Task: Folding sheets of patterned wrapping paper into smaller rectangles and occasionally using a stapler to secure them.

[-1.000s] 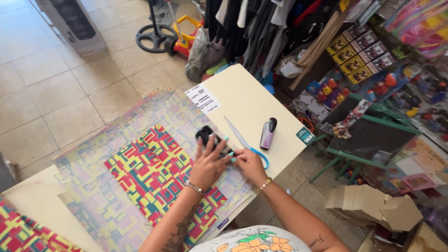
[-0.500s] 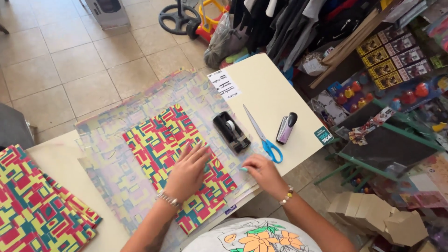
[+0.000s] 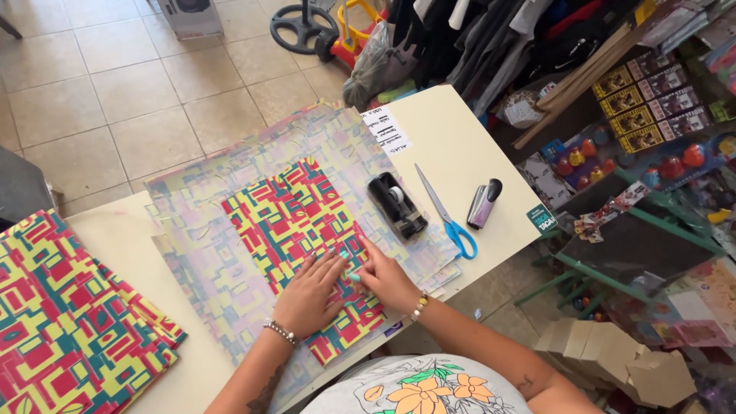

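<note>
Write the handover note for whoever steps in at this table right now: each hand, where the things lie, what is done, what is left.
Left hand: flat on the wrapped parcel, holding nothing.
Right hand: fingertips press the paper flap at the parcel's near edge.
Parcel lies on a pale wrapping sheet; tape dispenser, scissors and stapler lie to the right.
Done: paper folded over the parcel.
Left: no tape shows on the flap yet.

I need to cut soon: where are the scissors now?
In the head view, the blue-handled scissors lie on the table's right part, between the black tape dispenser and the stapler.
</note>
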